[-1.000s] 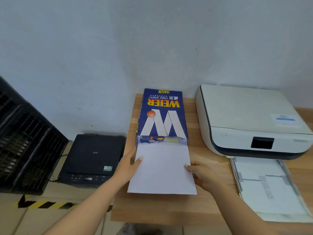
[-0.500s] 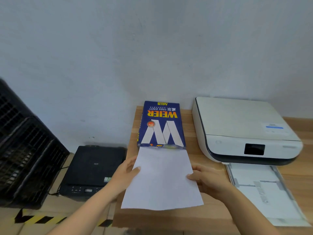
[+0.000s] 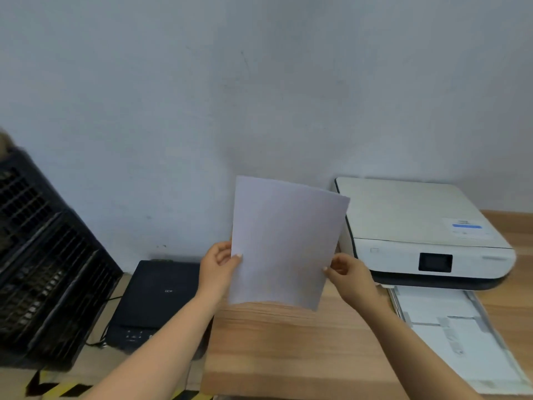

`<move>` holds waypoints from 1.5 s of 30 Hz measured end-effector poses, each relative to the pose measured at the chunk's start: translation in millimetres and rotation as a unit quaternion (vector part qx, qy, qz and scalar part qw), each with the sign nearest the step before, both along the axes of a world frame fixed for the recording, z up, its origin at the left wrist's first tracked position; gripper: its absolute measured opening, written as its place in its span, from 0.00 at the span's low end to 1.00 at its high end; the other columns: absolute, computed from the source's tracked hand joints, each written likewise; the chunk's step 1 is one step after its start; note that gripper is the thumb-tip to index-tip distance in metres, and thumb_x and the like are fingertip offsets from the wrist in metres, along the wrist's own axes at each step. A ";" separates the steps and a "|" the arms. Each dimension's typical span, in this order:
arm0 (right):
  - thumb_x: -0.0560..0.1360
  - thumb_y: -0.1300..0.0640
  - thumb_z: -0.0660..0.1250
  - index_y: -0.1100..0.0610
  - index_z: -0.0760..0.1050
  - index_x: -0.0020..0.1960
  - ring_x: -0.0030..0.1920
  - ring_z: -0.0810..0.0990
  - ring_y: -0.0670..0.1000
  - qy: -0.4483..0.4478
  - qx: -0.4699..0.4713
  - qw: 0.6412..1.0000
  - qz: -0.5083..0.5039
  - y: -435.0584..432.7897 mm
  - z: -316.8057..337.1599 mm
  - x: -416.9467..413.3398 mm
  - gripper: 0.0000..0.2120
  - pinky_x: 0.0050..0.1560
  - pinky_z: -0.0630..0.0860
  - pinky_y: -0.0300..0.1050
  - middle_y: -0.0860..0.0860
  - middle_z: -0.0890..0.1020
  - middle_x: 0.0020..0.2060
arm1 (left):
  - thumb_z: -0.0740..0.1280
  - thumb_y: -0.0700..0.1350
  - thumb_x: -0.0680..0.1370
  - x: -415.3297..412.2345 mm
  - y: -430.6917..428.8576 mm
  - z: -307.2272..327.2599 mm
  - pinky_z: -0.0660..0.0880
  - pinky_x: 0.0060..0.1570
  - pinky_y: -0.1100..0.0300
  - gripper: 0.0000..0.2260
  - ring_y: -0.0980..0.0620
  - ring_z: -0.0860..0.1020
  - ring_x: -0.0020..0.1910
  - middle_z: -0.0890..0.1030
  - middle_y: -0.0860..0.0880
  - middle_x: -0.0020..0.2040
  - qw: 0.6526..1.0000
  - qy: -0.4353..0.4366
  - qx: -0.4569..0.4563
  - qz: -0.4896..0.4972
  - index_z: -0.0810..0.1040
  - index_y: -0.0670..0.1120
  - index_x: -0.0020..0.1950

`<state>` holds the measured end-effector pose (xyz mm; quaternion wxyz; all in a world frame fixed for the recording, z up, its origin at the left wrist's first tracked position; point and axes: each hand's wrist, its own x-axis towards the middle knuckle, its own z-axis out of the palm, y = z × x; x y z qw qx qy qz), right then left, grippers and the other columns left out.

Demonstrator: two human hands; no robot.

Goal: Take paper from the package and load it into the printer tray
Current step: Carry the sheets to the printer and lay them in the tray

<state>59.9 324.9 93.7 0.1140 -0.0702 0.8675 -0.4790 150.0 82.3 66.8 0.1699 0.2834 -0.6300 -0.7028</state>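
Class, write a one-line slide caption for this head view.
Both hands, left and right, hold paper upright above the table, beside the printer and its open tray.

A small office or print corner. A white printer [image 3: 415, 232] sits on a wooden desk [image 3: 288, 347] with its paper tray [image 3: 458, 336] pulled out in front; a second, black printer [image 3: 155, 301] stands lower, left of the desk — both against a bare grey wall [image 3: 259, 82]. Dark slatted crates [image 3: 43, 269] are stacked at far left, above yellow-and-black floor tape [image 3: 57, 389].
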 end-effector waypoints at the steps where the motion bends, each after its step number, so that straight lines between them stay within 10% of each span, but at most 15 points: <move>1: 0.73 0.61 0.69 0.50 0.78 0.39 0.42 0.82 0.46 0.021 0.014 1.000 -0.004 -0.4 -7.0 2.7 0.08 0.44 0.76 0.43 0.45 0.84 0.38 | 0.69 0.37 0.74 1.6 1.3 -5.5 0.76 0.54 0.53 0.09 0.50 0.80 0.51 0.83 0.49 0.50 1.000 -0.010 0.004 0.009 0.77 0.49 0.51; 5: 0.72 0.62 0.69 0.46 0.79 0.38 0.40 0.81 0.39 0.045 0.020 0.999 -0.010 -0.5 -32.0 17.3 0.11 0.35 0.71 0.28 0.42 0.83 0.36 | 0.69 0.37 0.74 12.4 7.5 -27.9 0.76 0.53 0.54 0.07 0.48 0.81 0.49 0.84 0.46 0.47 0.999 -0.039 0.009 0.022 0.78 0.44 0.50; 12: 0.76 0.60 0.66 0.47 0.79 0.49 0.43 0.80 0.40 0.043 -0.040 0.996 -0.069 -3.3 -50.7 30.1 0.08 0.37 0.72 0.30 0.40 0.83 0.42 | 0.63 0.39 0.79 19.4 17.3 -39.8 0.72 0.49 0.66 0.08 0.62 0.76 0.51 0.79 0.52 0.53 0.997 -0.035 -0.068 0.001 0.74 0.45 0.58; 27: 0.76 0.62 0.63 0.53 0.79 0.50 0.45 0.80 0.43 0.070 -0.063 0.990 -0.103 -16.3 -51.2 21.7 0.08 0.41 0.71 0.36 0.45 0.83 0.42 | 0.60 0.43 0.80 10.3 12.0 -34.3 0.73 0.48 0.63 0.08 0.55 0.78 0.52 0.80 0.57 0.49 0.979 -0.044 -0.192 -0.045 0.75 0.54 0.55; 37: 0.77 0.63 0.60 0.52 0.71 0.67 0.48 0.78 0.48 0.167 -0.085 0.975 -0.117 -25.3 7.7 -3.1 0.19 0.50 0.73 0.39 0.48 0.80 0.49 | 0.59 0.42 0.81 -27.1 -10.9 30.0 0.70 0.45 0.77 0.22 0.69 0.76 0.48 0.76 0.63 0.53 0.968 0.062 -0.205 -0.130 0.61 0.60 0.72; 41: 0.78 0.64 0.60 0.54 0.71 0.68 0.50 0.77 0.48 0.190 -0.058 0.973 -0.121 -23.3 19.0 -6.7 0.19 0.50 0.70 0.33 0.48 0.79 0.52 | 0.59 0.44 0.81 -44.1 -21.4 36.5 0.71 0.43 0.70 0.20 0.58 0.73 0.43 0.75 0.56 0.46 0.954 0.060 -0.236 -0.175 0.63 0.67 0.66; 45: 0.77 0.65 0.61 0.53 0.70 0.67 0.43 0.76 0.45 0.212 -0.026 0.967 -0.135 -10.1 20.4 -1.4 0.20 0.43 0.68 0.23 0.48 0.78 0.47 | 0.59 0.44 0.81 -55.7 -19.5 28.6 0.74 0.47 0.69 0.19 0.61 0.76 0.49 0.76 0.51 0.61 0.942 0.059 -0.252 -0.216 0.65 0.65 0.66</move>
